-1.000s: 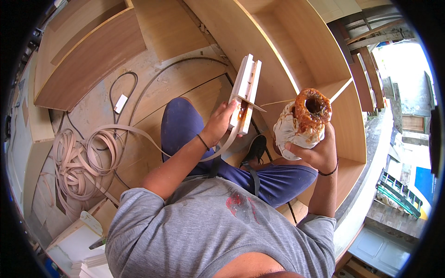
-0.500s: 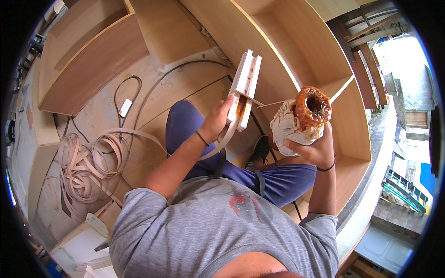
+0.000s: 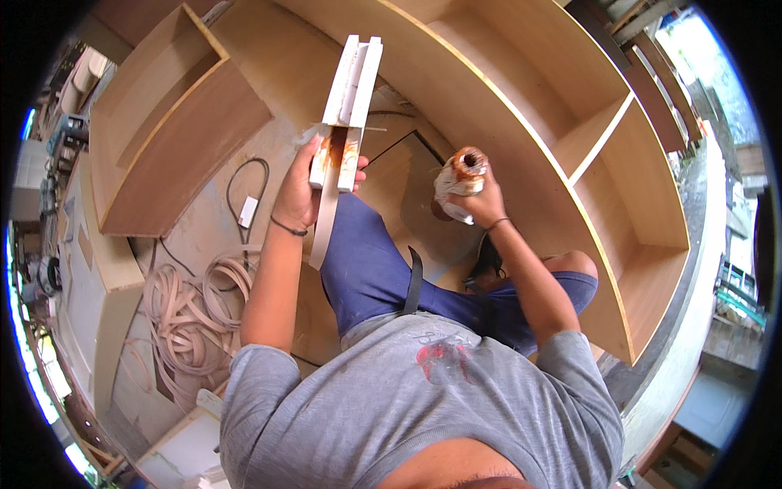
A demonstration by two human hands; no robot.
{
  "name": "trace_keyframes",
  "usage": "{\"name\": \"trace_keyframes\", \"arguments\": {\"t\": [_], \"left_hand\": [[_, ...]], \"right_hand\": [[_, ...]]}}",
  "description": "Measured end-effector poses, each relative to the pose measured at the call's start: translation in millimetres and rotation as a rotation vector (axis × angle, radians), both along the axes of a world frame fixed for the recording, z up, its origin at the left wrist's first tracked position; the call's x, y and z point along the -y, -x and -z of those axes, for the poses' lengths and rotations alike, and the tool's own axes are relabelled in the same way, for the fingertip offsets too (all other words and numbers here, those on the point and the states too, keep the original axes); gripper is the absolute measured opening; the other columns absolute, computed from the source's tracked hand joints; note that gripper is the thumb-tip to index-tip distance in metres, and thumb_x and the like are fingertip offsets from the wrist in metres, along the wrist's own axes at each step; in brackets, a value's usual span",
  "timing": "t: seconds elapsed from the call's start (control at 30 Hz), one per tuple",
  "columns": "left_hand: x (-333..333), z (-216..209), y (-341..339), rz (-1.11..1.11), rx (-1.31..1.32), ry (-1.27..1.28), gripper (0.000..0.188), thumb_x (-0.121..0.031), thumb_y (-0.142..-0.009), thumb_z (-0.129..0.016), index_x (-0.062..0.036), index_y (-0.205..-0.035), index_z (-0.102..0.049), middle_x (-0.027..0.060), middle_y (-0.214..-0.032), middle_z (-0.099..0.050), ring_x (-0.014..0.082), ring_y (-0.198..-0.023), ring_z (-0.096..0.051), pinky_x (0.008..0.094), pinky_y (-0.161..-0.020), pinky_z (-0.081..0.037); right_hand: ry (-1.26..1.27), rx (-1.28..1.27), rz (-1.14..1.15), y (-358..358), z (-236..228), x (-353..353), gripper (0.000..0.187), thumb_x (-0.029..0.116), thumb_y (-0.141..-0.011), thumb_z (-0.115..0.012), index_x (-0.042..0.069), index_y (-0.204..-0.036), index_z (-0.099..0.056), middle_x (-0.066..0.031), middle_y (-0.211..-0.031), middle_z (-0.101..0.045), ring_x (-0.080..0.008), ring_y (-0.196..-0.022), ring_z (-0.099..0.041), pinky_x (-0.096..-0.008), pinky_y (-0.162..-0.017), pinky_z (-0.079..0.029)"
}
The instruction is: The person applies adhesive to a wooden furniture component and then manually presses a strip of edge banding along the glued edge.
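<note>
My left hand (image 3: pixel 300 189) grips the lower end of a long white channelled block (image 3: pixel 352 85), its fingers wrapped round both sides. Brown glue stains the block's groove just below a thin crosspiece. From the bottom of the block a pale edging strip (image 3: pixel 324 232) hangs down beside my thigh. Off to the right, my right hand (image 3: pixel 486 200) is closed round a glue container (image 3: pixel 450 189) wrapped in white material. Its round mouth points toward me, coated with sticky brown glue. The container is apart from the block.
A tangle of pale edging strip (image 3: pixel 191 326) lies on the floor at left, near a black cord (image 3: pixel 230 183). Open wooden shelf units stand at upper left (image 3: pixel 183 155) and along the right (image 3: pixel 562 138). My bent legs (image 3: pixel 366 269) fill the middle.
The block, in my left hand, has shifted left and farther from me, and now stands more upright. My right hand has carried the glue container left and away from me, lower down.
</note>
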State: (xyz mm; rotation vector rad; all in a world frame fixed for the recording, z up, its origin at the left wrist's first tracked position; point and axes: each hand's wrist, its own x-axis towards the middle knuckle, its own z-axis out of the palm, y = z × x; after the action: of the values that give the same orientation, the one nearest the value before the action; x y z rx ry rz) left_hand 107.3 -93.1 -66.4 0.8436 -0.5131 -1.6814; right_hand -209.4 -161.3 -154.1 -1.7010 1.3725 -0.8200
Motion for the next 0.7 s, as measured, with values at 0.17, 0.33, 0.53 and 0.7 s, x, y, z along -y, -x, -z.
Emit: {"name": "trace_keyframes", "arguments": {"t": [0.17, 0.33, 0.53, 0.7], "left_hand": [[2, -7, 10, 0.108, -0.056, 0.031, 0.059, -0.04, -0.091, -0.039, 0.0051, -0.129, -0.04, 0.0267, -0.118, -0.054, 0.0313, -0.087, -0.065, 0.0392, -0.069, -0.058], [8, -3, 28, 0.184, -0.072, -0.104, 0.058, -0.037, -0.088, -0.042, 0.0028, -0.131, -0.039, 0.0235, -0.121, -0.053, 0.0413, -0.093, -0.062, 0.0431, -0.07, -0.058], [53, 28, 34, 0.072, -0.071, -0.097, 0.067, -0.046, -0.084, -0.048, -0.0029, -0.134, -0.039, 0.0205, -0.113, -0.058, 0.0349, -0.096, -0.061, 0.0455, -0.074, -0.056], [80, -47, 69, 0.395, 0.105, 0.011, 0.075, -0.048, -0.079, -0.064, -0.0061, -0.134, -0.038, 0.0112, -0.125, -0.051, 0.0291, -0.107, -0.054, 0.0455, -0.091, -0.047]], "right_hand": [[0.062, -0.005, 0.145, -13, 96, -20, 0.075, 0.021, -0.056, -0.083, 0.009, -0.12, -0.046, -0.015, -0.111, -0.06, -0.0307, -0.105, -0.058, -0.0373, -0.09, -0.046], [0.005, 0.1, 0.015, 2, 98, -20, 0.066, 0.028, -0.061, -0.08, 0.006, -0.116, -0.051, -0.0151, -0.109, -0.059, -0.0335, -0.103, -0.057, -0.038, -0.09, -0.045], [0.05, -0.019, 0.131, 3, 114, -30, 0.08, 0.03, -0.063, -0.078, 0.007, -0.13, -0.041, -0.0181, -0.123, -0.05, -0.0366, -0.116, -0.046, -0.0416, -0.098, -0.038], [-0.087, -0.008, 0.165, 3, 105, -26, 0.089, 0.023, -0.061, -0.076, 0.014, -0.138, -0.031, -0.0202, -0.13, -0.041, -0.0422, -0.118, -0.041, -0.0443, -0.099, -0.038]]}}
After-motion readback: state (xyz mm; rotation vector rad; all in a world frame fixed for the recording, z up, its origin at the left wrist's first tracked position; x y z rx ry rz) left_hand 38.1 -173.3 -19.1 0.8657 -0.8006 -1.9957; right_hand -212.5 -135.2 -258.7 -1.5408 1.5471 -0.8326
